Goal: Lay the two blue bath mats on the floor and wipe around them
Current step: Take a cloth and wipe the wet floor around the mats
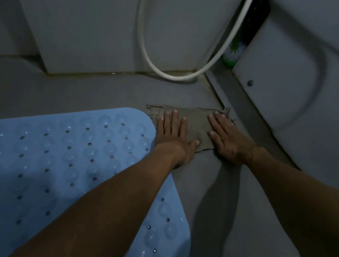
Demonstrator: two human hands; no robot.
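A light blue bath mat (51, 152) with holes and suction bumps lies flat on the grey floor, filling the lower left. Only one mat shows clearly; a blue patch at the bottom edge may be a second. Just past its far right corner lies a flat brownish-grey cloth (194, 121). My left hand (173, 135) presses flat on the cloth's left part, fingers straight. Flat on the cloth's right part rests my right hand (226, 138), fingers spread. My left forearm crosses over the mat.
A white hose (145, 51) loops down the wall to the floor behind the cloth. A green-and-white brush (233, 53) stands in the dark gap at the corner. A white fixture (307, 84) rises on the right, a grey floor strip (246, 110) running along its base.
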